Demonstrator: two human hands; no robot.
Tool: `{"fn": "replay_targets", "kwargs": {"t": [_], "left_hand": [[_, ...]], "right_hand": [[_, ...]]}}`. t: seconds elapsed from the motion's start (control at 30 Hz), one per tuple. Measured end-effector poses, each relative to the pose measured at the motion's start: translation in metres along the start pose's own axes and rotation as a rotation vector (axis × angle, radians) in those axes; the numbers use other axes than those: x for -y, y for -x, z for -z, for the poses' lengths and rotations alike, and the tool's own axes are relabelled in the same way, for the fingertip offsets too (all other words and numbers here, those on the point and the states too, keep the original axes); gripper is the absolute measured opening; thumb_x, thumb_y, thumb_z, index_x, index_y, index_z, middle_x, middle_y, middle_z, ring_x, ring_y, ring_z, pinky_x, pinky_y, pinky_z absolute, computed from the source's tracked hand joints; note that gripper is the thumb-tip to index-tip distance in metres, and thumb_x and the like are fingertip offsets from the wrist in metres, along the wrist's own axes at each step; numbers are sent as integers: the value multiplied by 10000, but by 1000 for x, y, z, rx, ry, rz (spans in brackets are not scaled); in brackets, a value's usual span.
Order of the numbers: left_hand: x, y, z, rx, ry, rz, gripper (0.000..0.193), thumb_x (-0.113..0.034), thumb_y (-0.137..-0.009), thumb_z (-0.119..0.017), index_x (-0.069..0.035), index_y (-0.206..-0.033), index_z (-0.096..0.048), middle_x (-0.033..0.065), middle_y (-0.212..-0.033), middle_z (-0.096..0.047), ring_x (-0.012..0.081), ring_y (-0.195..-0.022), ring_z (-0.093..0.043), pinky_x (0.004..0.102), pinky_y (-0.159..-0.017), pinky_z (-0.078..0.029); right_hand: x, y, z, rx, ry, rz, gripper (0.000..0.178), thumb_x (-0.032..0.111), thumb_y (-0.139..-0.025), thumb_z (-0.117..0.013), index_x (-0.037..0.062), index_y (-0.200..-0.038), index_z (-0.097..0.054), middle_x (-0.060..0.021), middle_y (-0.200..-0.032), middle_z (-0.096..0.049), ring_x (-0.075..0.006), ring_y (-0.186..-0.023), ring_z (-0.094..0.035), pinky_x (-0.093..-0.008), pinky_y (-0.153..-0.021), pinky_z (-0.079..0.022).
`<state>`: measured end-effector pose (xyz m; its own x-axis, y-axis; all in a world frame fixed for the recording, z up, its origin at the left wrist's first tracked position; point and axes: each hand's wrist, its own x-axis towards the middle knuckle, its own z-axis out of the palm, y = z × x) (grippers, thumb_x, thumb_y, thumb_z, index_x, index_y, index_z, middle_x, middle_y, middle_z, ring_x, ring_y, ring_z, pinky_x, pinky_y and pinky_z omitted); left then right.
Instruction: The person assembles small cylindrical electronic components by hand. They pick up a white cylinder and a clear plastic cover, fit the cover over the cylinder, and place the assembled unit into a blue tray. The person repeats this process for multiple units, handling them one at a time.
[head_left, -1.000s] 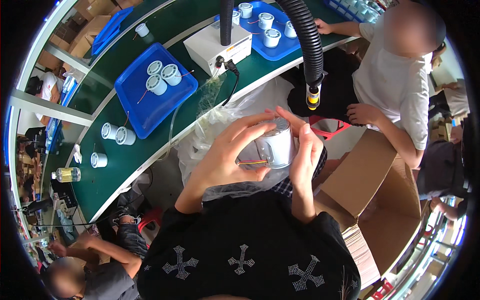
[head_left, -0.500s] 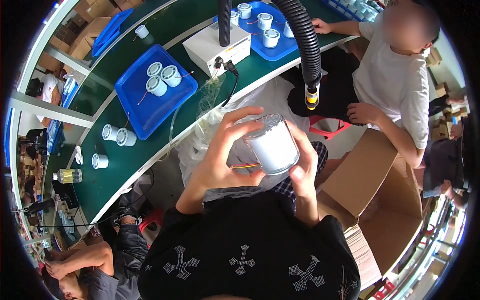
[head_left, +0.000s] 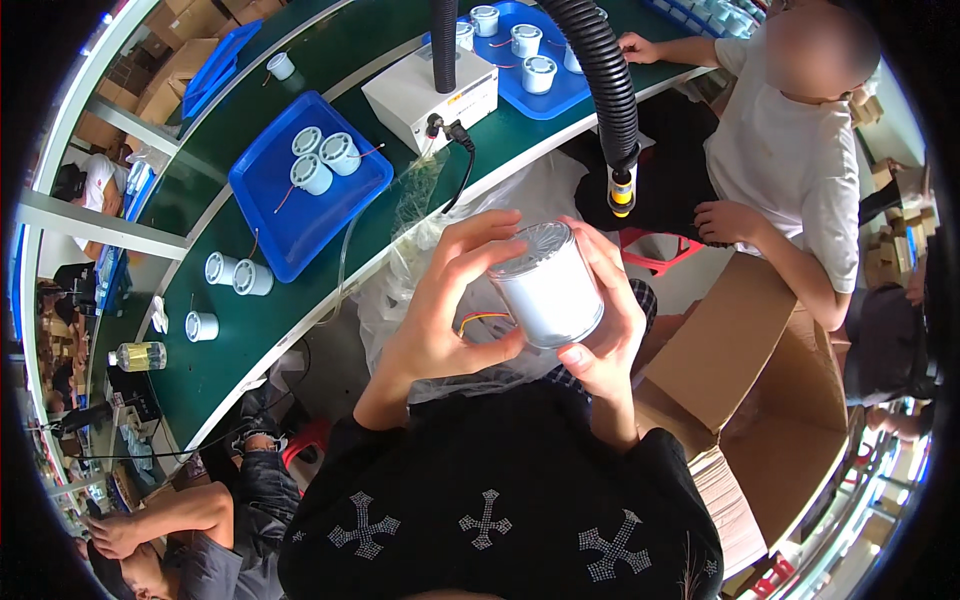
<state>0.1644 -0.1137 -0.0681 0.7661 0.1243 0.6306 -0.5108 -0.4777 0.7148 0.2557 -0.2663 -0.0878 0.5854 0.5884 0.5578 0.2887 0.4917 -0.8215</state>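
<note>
A white cylindrical unit (head_left: 549,294) is held up tilted in front of my chest. Its ribbed, clear-looking top faces up and away, and red and yellow wires (head_left: 482,318) come out on its left side. My left hand (head_left: 447,300) grips it from the left, fingers at the top rim and thumb low on the side. From the right, my right hand (head_left: 612,310) closes round it, with the thumb near the bottom edge. Both hands are apart from the bench.
On the green bench (head_left: 215,375), a blue tray (head_left: 290,245) holds several similar units; others stand beside it. A white box (head_left: 425,105) and black hose (head_left: 600,90) are ahead. An open carton (head_left: 715,340) sits at my right, near a seated co-worker (head_left: 785,170).
The thumb of my right hand has slid left and down along the unit's lower edge. The unit has shifted very slightly to the right, still between both hands.
</note>
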Motion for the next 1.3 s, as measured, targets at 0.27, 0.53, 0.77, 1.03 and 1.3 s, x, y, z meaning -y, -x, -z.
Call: {"fn": "replay_targets", "kwargs": {"t": [0.27, 0.53, 0.77, 1.03, 1.3], "left_hand": [[-2, -2, -1, -10, 1, 3, 697, -68, -567, -749, -53, -1196, -450, 193, -1257, -411, 313, -1122, -451, 390, -899, -402], [0, 1, -3, -16, -121, -5, 695, -69, -555, -748, -51, -1186, -458, 178, -1229, -451, 314, -1105, -469, 383, -893, -410], [6, 6, -11, -41, -228, -42, 696, -77, -539, -750, -53, -1177, -471, 166, -1217, -470, 306, -1078, -491, 366, -856, -438], [11, 7, -10, -62, -229, -53, 710, -73, -528, -747, -53, -1179, -464, 162, -1218, -470, 298, -1073, -493, 353, -836, -445], [12, 6, -9, -79, -147, -40, 709, -76, -533, -737, -42, -1182, -453, 162, -1211, -481, 295, -1062, -501, 351, -834, -440]], "right_hand": [[2, -1, -1, -15, 16, -3, 818, 354, -623, -757, -33, -1265, -428, -225, -1313, -334, -328, -1206, -388, -431, -978, -349], [5, -3, -11, -105, -32, -101, 614, 303, -732, -634, -52, -1200, -452, -214, -1259, -400, -293, -1168, -424, -393, -979, -335], [-4, -3, -13, -198, -77, -128, 379, 207, -844, -464, -44, -1127, -489, -173, -1182, -481, -243, -1105, -474, -360, -962, -339], [-5, -5, -14, -224, -5, -182, 349, 220, -890, -420, -44, -1097, -517, -154, -1137, -520, -200, -1059, -490, -318, -911, -359], [-4, -4, -13, -209, -77, -219, 376, 256, -910, -397, -37, -1116, -514, -143, -1145, -518, -198, -1056, -491, -319, -915, -355]]}}
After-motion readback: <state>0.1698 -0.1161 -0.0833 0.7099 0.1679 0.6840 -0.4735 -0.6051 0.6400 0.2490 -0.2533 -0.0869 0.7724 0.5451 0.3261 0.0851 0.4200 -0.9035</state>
